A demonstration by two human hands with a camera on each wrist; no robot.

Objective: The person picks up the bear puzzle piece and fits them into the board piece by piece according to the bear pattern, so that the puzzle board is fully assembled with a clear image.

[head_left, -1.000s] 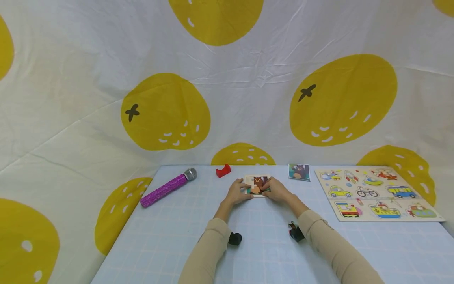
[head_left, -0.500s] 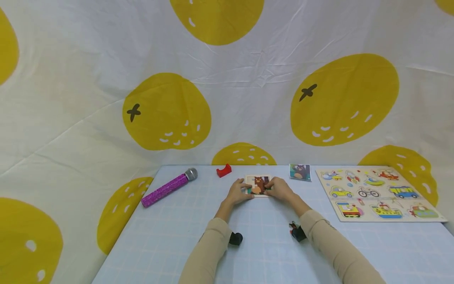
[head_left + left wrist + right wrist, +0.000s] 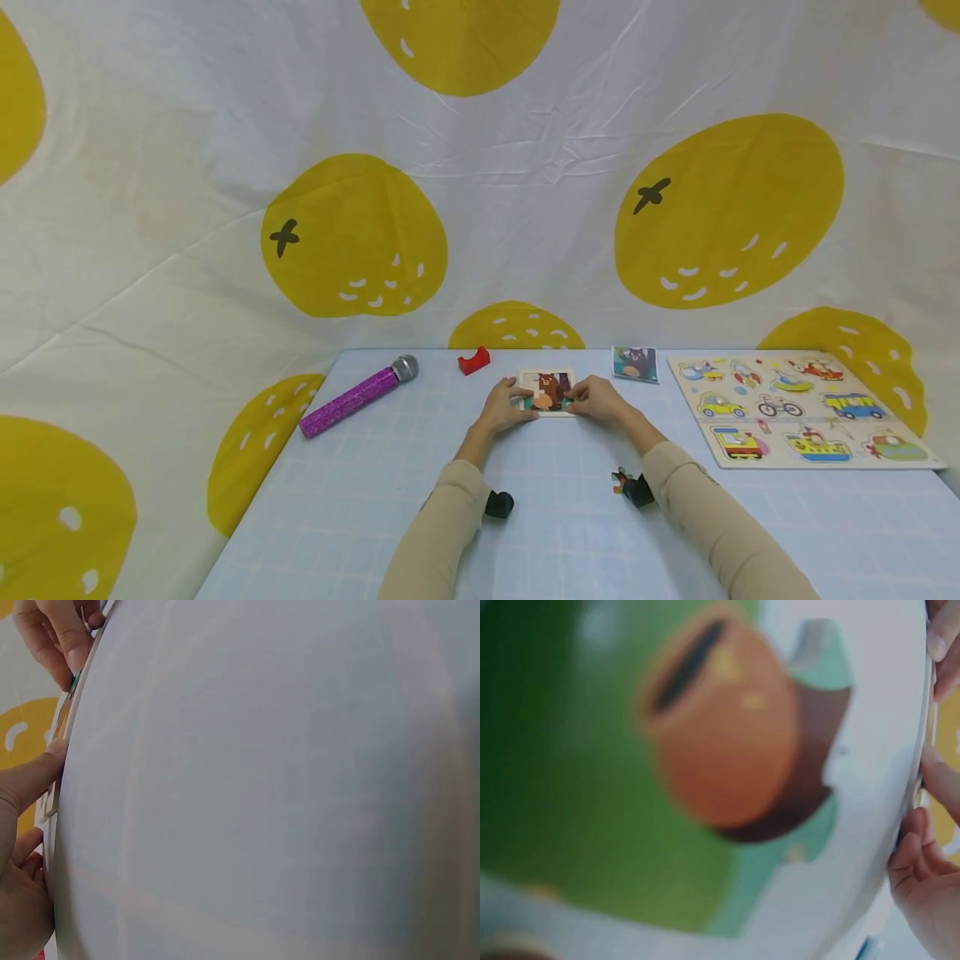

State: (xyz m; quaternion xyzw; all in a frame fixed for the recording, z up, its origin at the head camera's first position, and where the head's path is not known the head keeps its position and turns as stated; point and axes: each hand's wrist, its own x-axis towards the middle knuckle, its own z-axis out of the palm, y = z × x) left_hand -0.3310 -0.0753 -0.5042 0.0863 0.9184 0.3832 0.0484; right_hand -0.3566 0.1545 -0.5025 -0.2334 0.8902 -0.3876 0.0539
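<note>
A small bear jigsaw puzzle (image 3: 550, 389) in a pale frame lies near the back of the table, with a white patch at its upper left. My left hand (image 3: 504, 407) holds the frame by its left side, and the thumb (image 3: 37, 776) lies over the near edge in the left wrist view. At the lower right corner my right hand (image 3: 598, 400) pinches a teal-edged puzzle piece (image 3: 567, 403) with its fingertips. Under the right wrist lies a loose piece (image 3: 621, 481). The right wrist view shows an orange pot (image 3: 727, 727) on green up close.
A purple glitter microphone (image 3: 352, 404) and a red curved block (image 3: 473, 361) lie at the back left. At the back right is a bear picture card (image 3: 635, 364). A wooden vehicle peg puzzle (image 3: 795, 408) covers the right side of the table.
My right hand has shifted slightly to the right, baring more of the puzzle's right side and the loose piece by the wrist. The left hand stays at the frame.
</note>
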